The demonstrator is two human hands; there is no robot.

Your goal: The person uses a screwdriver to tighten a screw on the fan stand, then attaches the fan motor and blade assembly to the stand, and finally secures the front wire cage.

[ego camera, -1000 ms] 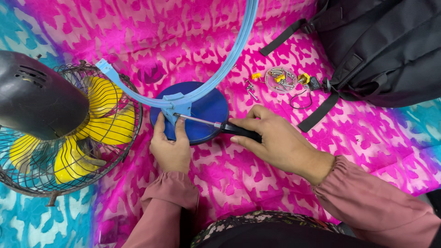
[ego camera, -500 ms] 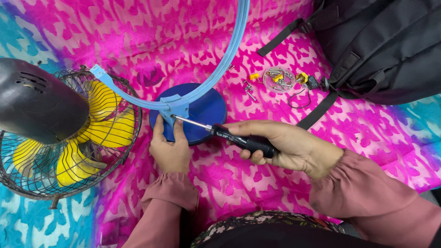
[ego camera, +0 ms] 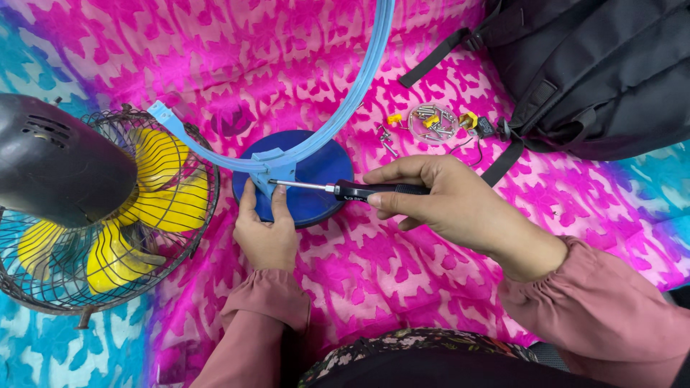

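The right hand (ego camera: 460, 208) was closed around the black handle of a screwdriver (ego camera: 359, 190), its tip at the bracket (ego camera: 273, 171) of a light blue ring (ego camera: 338, 115) on the blue base (ego camera: 316, 187). The left hand (ego camera: 266, 233) pinched that bracket from below. The thin plastic ring probably flexed easily; holding it near the bracket seemed safest.

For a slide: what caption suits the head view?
Right hand drives a screwdriver into the bracket on a blue base; left hand steadies it.
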